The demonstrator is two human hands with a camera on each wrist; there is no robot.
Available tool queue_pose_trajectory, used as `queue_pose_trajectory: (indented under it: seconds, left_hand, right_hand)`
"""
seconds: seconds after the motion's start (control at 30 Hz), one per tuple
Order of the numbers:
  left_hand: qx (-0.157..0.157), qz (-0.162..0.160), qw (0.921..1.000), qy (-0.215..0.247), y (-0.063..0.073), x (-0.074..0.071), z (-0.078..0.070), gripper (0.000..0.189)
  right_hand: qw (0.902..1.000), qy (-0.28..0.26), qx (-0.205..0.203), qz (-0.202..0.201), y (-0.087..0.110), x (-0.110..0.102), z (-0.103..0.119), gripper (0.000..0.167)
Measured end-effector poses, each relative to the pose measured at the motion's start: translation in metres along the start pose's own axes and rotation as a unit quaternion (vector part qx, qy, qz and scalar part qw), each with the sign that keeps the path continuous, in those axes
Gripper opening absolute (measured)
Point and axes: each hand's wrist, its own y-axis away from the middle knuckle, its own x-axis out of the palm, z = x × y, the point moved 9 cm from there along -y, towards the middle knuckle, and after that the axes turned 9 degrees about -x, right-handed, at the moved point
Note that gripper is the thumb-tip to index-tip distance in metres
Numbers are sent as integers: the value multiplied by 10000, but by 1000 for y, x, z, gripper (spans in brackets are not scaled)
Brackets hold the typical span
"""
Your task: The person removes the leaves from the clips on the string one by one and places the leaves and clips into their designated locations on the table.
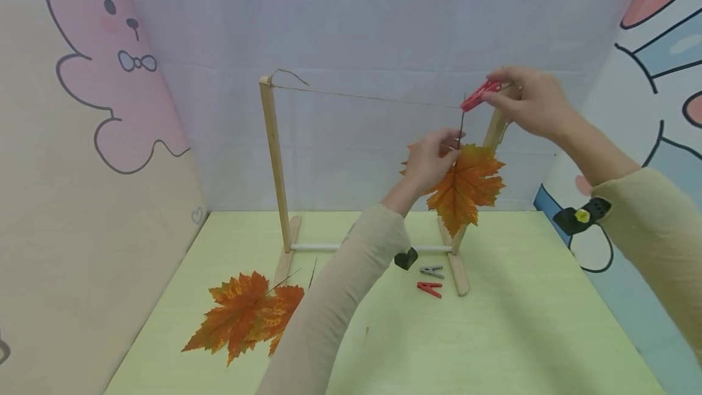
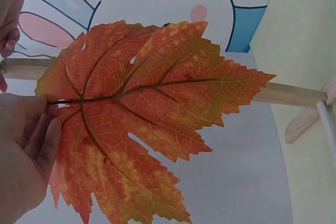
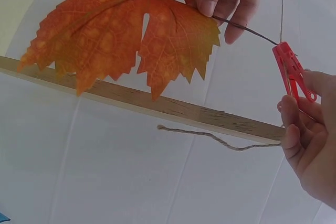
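An orange maple leaf [image 1: 463,191] hangs by its dark stem at the right end of a thin string [image 1: 362,96]. My left hand [image 1: 430,160] pinches that stem between thumb and fingers, close above the blade. In the left wrist view the leaf [image 2: 152,93] spreads out flat from the fingertips. With its thumb and fingers, my right hand [image 1: 534,102] grips the handle end of a red clothespin [image 1: 479,95]. In the right wrist view the clothespin [image 3: 287,66] is on the string, with the upper end of the stem at its jaws.
The string runs between two wooden posts [image 1: 276,163] joined low down by a white rod [image 1: 315,247]. More maple leaves [image 1: 236,316] lie on the table [image 1: 521,322] at the left. A grey clothespin [image 1: 432,271] and another red clothespin [image 1: 430,289] lie by the right foot.
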Motion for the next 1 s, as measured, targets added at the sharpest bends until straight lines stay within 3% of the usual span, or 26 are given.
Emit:
queue_pose_trajectory:
  seconds: [0.5,1.0]
  left_hand:
    - [-43,-101,9999,94,5,-1,3,26]
    - [14,-58,10000,-12,7,2,10,23]
  right_hand:
    - [9956,-855,316,-202,-1,-3,-6,40]
    - [9947,-699,396,-649,-1,-14,-7,35]
